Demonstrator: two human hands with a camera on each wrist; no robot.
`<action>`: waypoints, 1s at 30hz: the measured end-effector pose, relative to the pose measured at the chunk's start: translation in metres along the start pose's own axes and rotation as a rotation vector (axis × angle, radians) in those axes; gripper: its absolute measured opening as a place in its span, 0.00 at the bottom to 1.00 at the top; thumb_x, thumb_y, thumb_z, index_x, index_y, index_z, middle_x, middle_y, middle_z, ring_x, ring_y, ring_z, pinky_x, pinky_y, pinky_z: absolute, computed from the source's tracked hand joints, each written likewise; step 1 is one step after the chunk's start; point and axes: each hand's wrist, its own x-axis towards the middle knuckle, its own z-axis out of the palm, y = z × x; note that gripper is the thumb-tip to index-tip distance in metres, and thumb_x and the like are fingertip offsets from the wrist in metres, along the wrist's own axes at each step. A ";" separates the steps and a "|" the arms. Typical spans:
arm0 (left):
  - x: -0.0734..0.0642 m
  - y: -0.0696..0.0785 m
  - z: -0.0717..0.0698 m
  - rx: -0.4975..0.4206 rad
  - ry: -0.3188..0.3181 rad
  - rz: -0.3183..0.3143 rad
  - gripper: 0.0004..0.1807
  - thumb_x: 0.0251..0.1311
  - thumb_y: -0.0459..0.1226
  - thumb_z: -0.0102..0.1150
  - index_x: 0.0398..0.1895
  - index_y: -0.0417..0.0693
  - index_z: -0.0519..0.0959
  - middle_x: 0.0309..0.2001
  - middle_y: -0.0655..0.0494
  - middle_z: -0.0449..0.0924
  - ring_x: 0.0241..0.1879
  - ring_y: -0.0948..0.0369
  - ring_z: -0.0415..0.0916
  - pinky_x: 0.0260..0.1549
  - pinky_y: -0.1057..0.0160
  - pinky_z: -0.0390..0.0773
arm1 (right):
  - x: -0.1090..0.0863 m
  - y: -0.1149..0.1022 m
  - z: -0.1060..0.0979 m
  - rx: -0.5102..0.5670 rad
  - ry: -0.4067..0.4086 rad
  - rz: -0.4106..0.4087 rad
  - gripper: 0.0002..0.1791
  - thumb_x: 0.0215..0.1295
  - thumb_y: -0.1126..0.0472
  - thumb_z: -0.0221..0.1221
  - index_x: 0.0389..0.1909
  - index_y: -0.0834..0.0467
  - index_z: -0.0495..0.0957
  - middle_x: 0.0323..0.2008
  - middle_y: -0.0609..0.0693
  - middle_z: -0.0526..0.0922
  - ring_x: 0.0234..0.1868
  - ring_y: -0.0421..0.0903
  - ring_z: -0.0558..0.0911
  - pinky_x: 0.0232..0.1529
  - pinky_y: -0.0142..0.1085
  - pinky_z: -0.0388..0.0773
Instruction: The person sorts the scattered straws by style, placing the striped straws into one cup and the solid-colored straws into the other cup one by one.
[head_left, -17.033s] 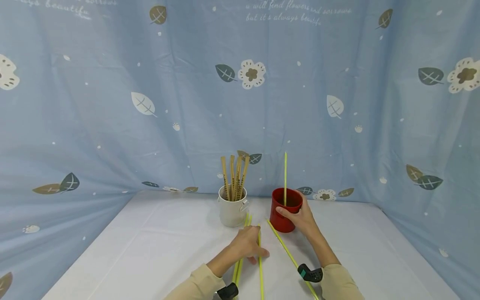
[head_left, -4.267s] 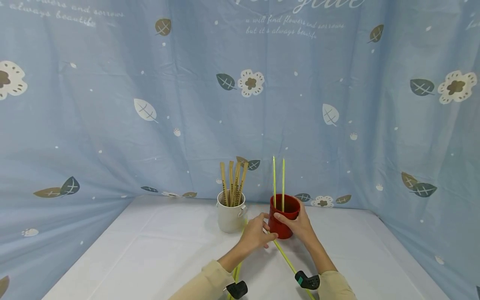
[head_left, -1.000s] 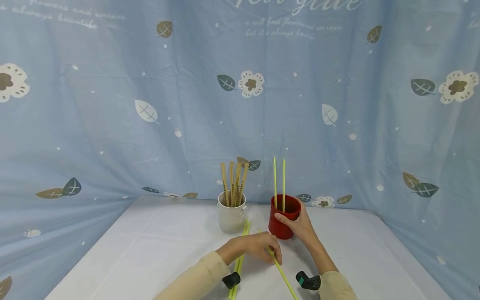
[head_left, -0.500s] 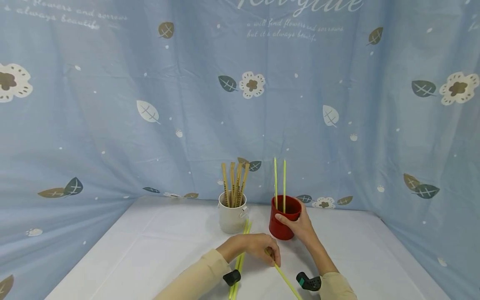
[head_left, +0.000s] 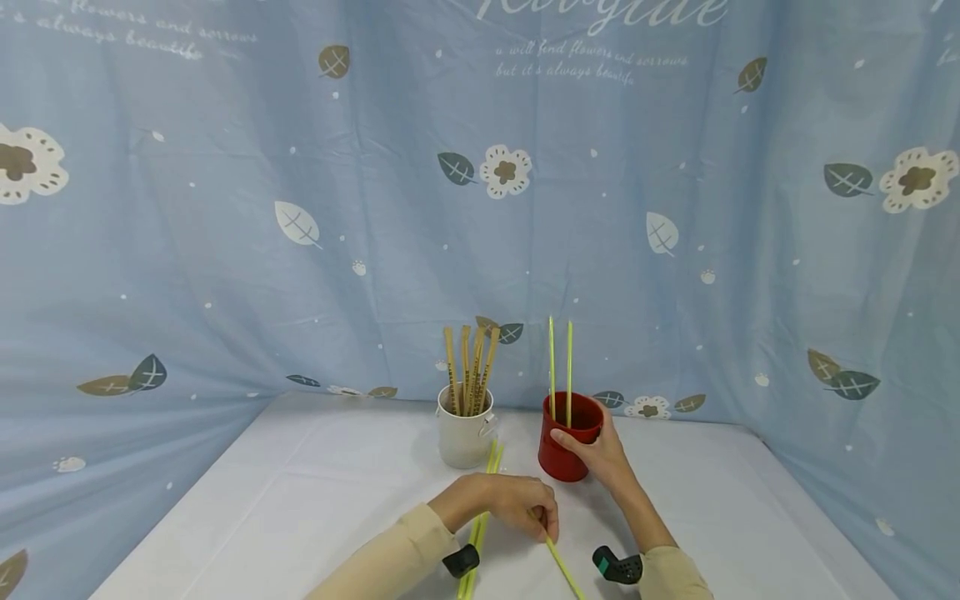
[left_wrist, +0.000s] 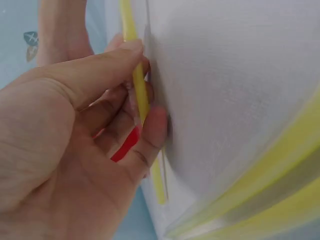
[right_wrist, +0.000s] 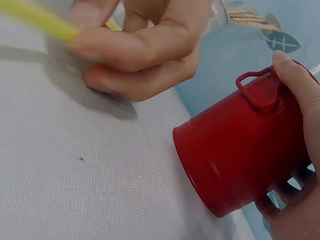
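Observation:
My left hand (head_left: 517, 505) pinches a thin yellow-green stick (head_left: 561, 565) between thumb and fingers, low over the white table in front of the red bucket (head_left: 558, 458). In the left wrist view the stick (left_wrist: 141, 97) runs between thumb and fingertips, its end poking out past them. My right hand (head_left: 606, 454) grips the red bucket from its right side, thumb at the front near the rim. Two yellow-green sticks (head_left: 552, 360) stand upright in this bucket. In the right wrist view the bucket (right_wrist: 245, 150) shows a small wire loop on its side.
A white bucket (head_left: 459, 442) with several flat wooden sticks (head_left: 468, 367) stands left of the red one. Two more yellow-green sticks (head_left: 474, 550) lie on the table (head_left: 315, 500), partly under my left forearm. A blue patterned curtain (head_left: 390, 208) hangs behind.
Since the earliest frame a second stick has come to stand in the red bucket. Over the last second my left hand has drawn the pinched stick slightly nearer; my right hand stays on the bucket.

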 end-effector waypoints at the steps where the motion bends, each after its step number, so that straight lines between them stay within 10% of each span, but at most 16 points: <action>1: 0.000 -0.001 0.000 -0.002 0.013 0.004 0.06 0.63 0.34 0.63 0.41 0.50 0.84 0.37 0.65 0.80 0.35 0.78 0.71 0.41 0.80 0.74 | 0.000 0.000 0.000 -0.001 0.002 -0.001 0.52 0.55 0.47 0.71 0.73 0.52 0.50 0.68 0.54 0.65 0.68 0.55 0.66 0.64 0.56 0.72; 17: -0.008 -0.006 -0.008 -0.172 0.201 0.186 0.16 0.67 0.34 0.58 0.57 0.42 0.79 0.42 0.50 0.85 0.38 0.78 0.76 0.34 0.72 0.82 | 0.000 0.003 0.000 0.005 0.007 -0.023 0.51 0.55 0.49 0.71 0.73 0.52 0.50 0.68 0.54 0.66 0.68 0.55 0.67 0.65 0.55 0.71; 25: -0.015 -0.005 -0.015 -0.324 0.292 0.205 0.14 0.68 0.35 0.56 0.55 0.41 0.81 0.47 0.42 0.83 0.43 0.49 0.81 0.29 0.55 0.85 | -0.002 0.002 0.000 0.015 -0.009 -0.056 0.49 0.58 0.51 0.70 0.73 0.53 0.50 0.67 0.55 0.65 0.67 0.56 0.67 0.63 0.52 0.74; 30: -0.017 -0.007 -0.022 -0.397 0.352 0.209 0.15 0.70 0.36 0.54 0.54 0.36 0.78 0.49 0.35 0.80 0.40 0.62 0.81 0.32 0.47 0.84 | 0.001 0.002 0.000 0.010 -0.001 -0.083 0.49 0.59 0.53 0.70 0.74 0.55 0.50 0.67 0.57 0.66 0.66 0.56 0.68 0.62 0.49 0.74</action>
